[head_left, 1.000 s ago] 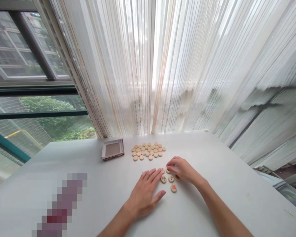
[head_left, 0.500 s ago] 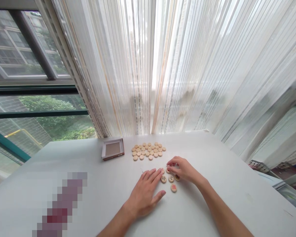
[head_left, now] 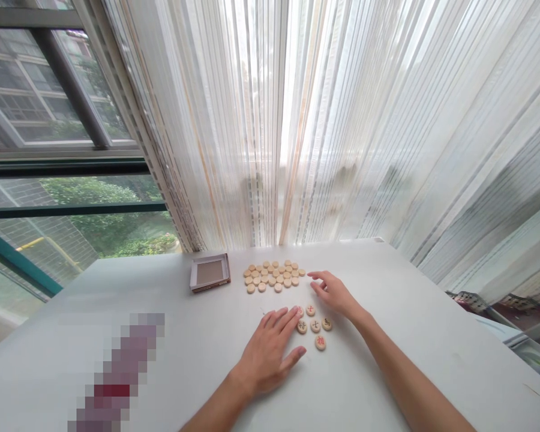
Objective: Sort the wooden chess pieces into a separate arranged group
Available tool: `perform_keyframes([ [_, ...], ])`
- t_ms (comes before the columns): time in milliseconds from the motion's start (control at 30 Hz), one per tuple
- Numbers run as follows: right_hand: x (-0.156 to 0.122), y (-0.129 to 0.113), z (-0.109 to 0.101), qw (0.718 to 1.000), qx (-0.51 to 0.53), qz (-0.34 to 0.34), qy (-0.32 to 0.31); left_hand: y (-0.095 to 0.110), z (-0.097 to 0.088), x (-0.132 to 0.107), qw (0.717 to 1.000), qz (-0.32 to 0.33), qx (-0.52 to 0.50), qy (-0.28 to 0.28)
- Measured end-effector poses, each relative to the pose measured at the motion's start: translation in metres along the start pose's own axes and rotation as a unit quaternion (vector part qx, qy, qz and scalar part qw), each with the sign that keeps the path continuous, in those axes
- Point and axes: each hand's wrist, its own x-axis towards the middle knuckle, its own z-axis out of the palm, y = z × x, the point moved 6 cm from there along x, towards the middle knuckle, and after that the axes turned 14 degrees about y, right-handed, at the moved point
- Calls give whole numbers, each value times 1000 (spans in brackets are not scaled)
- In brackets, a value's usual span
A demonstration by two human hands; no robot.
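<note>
Several round wooden Chinese chess pieces lie face up near my hands: a red piece (head_left: pixel 310 310) and a black one (head_left: pixel 315 325) in the middle, another black piece (head_left: pixel 326 324) at the right, and a red piece (head_left: pixel 320 342) nearest me. My left hand (head_left: pixel 270 348) rests flat on the table with fingers spread, its fingertips over the edge of a red-marked piece (head_left: pixel 300 311). My right hand (head_left: pixel 335 292) hovers with fingers apart and holds nothing. Its fingertips are just right of a cluster of plain-faced pieces (head_left: pixel 274 277).
A shallow open box (head_left: pixel 210 273) sits left of the cluster on the white table (head_left: pixel 198 336). A pixelated purple patch (head_left: pixel 121 372) covers the table's left side. Striped sheer curtains (head_left: pixel 270 132) hang along the far edge, with a window at the left.
My right hand has let go of the red piece in the back row and moved away toward the cluster. My left hand has stayed in place. The view has shifted slightly.
</note>
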Motion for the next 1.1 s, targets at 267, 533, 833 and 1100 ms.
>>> perform_keyframes([
  [267,29,-3,17,1000,-1,-30,2,-5,-11,-1,996,-27,-65,51],
  [533,10,-6,-6,999,33,27,31,-9,-19,-2,979,-60,-151,122],
  [833,-50,-76,5,892,379,226,-102,-22,-24,-4,928,-122,-249,250],
  [1100,-81,-105,33,880,406,211,-129,-15,-33,-5,924,-124,-253,258],
])
